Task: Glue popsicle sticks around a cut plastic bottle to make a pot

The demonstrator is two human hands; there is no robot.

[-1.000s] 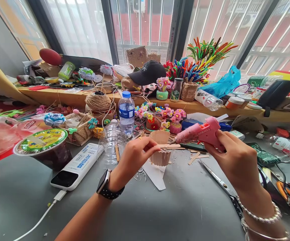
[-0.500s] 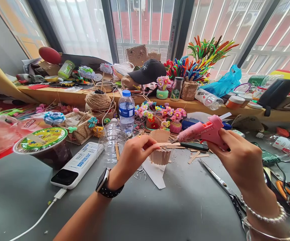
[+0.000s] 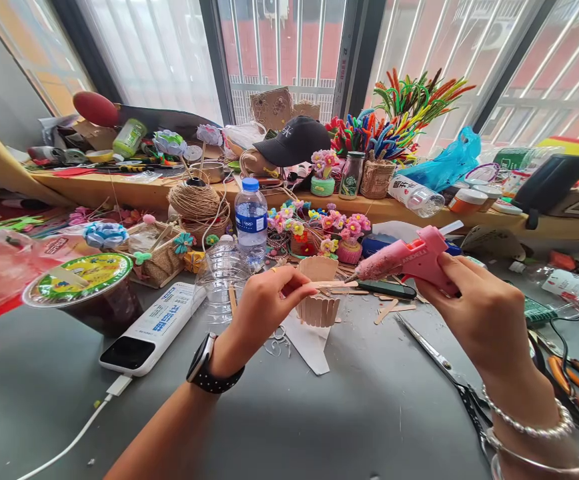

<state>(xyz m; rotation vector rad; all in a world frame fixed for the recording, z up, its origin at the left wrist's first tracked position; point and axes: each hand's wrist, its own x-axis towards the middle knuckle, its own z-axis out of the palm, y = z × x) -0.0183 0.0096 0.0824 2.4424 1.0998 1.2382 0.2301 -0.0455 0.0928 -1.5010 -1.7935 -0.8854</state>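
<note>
Left hand [image 3: 269, 295] is pinching a craft stick [image 3: 334, 285] firmly by one end, likely keeping its length exposed; right hand [image 3: 479, 303] is gripping a pink glue gun [image 3: 403, 259], fingers wrapped, nozzle aiming stickward (contact unclear); slatted cup [image 3: 318, 313] is showing behind stick.

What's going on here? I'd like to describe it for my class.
A person's left hand pinches a flat wooden stick; the right hand holds a pink glue gun, its nozzle close to the stick. Behind the stick is a cup-shaped piece of upright wooden slats. Scissors lie on the grey table.
</note>
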